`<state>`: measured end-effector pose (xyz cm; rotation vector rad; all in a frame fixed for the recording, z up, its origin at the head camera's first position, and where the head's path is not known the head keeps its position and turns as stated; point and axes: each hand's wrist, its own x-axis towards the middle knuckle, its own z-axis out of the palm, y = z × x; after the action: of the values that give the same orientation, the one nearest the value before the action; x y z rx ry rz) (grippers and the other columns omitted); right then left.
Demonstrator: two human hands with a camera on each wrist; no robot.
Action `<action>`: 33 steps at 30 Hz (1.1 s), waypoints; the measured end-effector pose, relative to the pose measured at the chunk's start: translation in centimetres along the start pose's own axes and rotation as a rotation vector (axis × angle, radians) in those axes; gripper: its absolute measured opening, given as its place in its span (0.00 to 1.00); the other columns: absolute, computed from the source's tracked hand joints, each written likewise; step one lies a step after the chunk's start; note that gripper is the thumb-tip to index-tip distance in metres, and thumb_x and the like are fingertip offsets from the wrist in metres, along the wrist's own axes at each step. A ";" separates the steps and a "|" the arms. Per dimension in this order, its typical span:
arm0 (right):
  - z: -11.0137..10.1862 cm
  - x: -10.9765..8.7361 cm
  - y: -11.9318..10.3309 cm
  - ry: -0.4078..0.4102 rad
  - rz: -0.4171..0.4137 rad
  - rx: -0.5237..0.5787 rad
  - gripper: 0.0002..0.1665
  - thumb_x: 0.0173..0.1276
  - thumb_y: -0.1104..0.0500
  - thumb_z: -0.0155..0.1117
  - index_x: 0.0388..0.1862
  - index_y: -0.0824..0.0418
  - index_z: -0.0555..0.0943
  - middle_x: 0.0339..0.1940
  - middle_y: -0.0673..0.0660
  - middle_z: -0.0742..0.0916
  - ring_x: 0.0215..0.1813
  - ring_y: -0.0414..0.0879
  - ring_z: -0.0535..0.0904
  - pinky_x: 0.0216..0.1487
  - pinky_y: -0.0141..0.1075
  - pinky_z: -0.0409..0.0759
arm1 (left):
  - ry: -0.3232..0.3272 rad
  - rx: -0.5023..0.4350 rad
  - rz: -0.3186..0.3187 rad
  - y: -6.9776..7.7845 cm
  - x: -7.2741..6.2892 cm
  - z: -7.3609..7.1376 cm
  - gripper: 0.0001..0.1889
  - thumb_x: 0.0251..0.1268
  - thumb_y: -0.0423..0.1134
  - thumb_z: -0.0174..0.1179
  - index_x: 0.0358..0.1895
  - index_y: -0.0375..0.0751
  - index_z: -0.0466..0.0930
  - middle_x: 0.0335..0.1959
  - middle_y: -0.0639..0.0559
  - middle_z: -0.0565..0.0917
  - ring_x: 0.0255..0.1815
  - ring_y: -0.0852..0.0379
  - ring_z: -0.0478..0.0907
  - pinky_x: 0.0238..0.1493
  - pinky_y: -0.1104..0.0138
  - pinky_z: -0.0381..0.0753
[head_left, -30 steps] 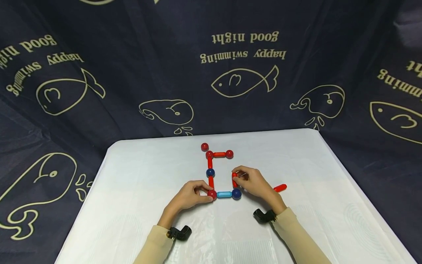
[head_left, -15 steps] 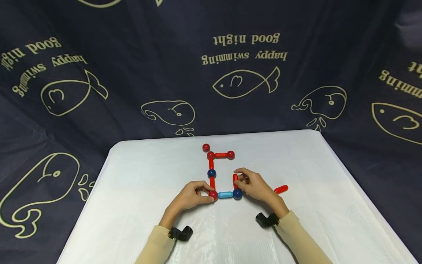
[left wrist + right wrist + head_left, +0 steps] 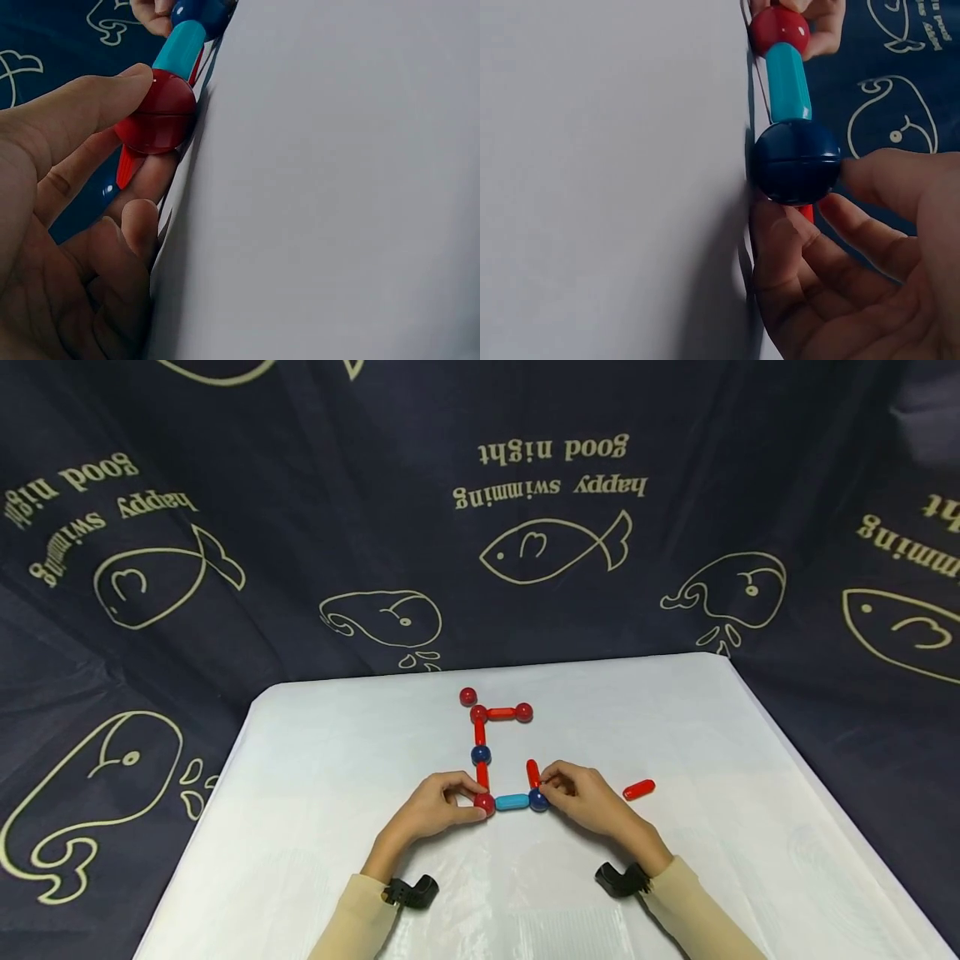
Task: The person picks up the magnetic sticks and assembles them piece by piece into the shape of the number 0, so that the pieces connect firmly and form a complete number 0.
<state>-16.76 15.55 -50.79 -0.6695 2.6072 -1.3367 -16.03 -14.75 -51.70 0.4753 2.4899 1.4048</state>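
Note:
My left hand (image 3: 437,803) pinches the red ball (image 3: 484,806) at the near left corner of a figure of balls and rods. From that ball a light blue rod (image 3: 512,802) runs right to a dark blue ball (image 3: 538,801). Thumb and fingers of my right hand (image 3: 583,793) pinch this dark blue ball, as the right wrist view shows from close by. A short red rod (image 3: 532,772) points away from the dark blue ball, its near end partly hidden by the fingers. Another red rod (image 3: 482,776) leads from the red ball to a second dark blue ball (image 3: 481,755).
Farther back, a red rod (image 3: 480,732) joins a red ball (image 3: 478,714), with a rod (image 3: 501,714) to another red ball (image 3: 524,712). One more red ball (image 3: 468,697) sits just behind. A loose red rod (image 3: 639,790) lies at the right on the white table (image 3: 337,735).
My right hand has let go of the red rod, which now stands at the dark blue ball, and has shifted down to that ball. The left hand has stayed on its red ball.

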 end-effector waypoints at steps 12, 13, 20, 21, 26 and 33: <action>0.0 -0.4 0.1 -0.028 -0.004 0.031 0.10 0.71 0.53 0.71 0.44 0.56 0.84 0.32 0.46 0.86 0.33 0.38 0.80 0.36 0.29 0.80 | -0.165 -0.088 -0.024 0.1 1.3 -1.7 0.18 0.68 0.47 0.70 0.56 0.46 0.81 0.45 0.51 0.89 0.27 0.57 0.80 0.22 0.65 0.80; 0.0 -0.4 0.1 -0.029 -0.006 0.032 0.09 0.71 0.53 0.71 0.44 0.56 0.84 0.32 0.46 0.86 0.33 0.38 0.80 0.36 0.29 0.80 | -0.169 -0.098 -0.034 0.1 1.5 -1.9 0.19 0.69 0.48 0.69 0.57 0.46 0.80 0.45 0.50 0.89 0.27 0.55 0.81 0.21 0.64 0.81; 0.2 -0.3 0.1 -0.030 -0.005 0.039 0.09 0.71 0.54 0.71 0.44 0.57 0.84 0.32 0.46 0.86 0.34 0.38 0.80 0.36 0.29 0.80 | -0.112 -0.102 -0.051 -0.3 3.0 -3.0 0.17 0.68 0.51 0.69 0.52 0.45 0.82 0.41 0.50 0.88 0.25 0.52 0.82 0.21 0.61 0.83; 0.2 -0.2 0.0 -0.031 -0.004 0.040 0.09 0.71 0.54 0.71 0.44 0.57 0.84 0.32 0.47 0.86 0.34 0.38 0.80 0.36 0.29 0.80 | -0.098 -0.108 -0.053 -0.4 3.1 -3.1 0.17 0.68 0.50 0.69 0.51 0.45 0.83 0.41 0.49 0.87 0.25 0.52 0.82 0.21 0.61 0.83; 0.4 0.0 -0.3 -0.032 0.013 0.033 0.10 0.70 0.54 0.72 0.44 0.57 0.84 0.33 0.47 0.86 0.34 0.39 0.80 0.36 0.29 0.80 | -0.035 -0.146 -0.065 -1.0 4.1 -3.4 0.16 0.68 0.49 0.70 0.51 0.44 0.82 0.42 0.48 0.89 0.25 0.52 0.82 0.21 0.61 0.84; 0.5 0.0 -0.2 -0.025 0.006 0.017 0.11 0.69 0.54 0.73 0.44 0.59 0.84 0.33 0.48 0.86 0.34 0.38 0.79 0.36 0.28 0.80 | 0.091 -0.187 -0.080 -1.4 5.3 -4.0 0.18 0.67 0.45 0.70 0.54 0.41 0.82 0.42 0.47 0.88 0.26 0.52 0.83 0.22 0.61 0.85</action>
<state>-16.53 15.11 -50.90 -0.6704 2.5739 -1.3384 -22.61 -16.47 -51.14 0.2770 2.3850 1.6407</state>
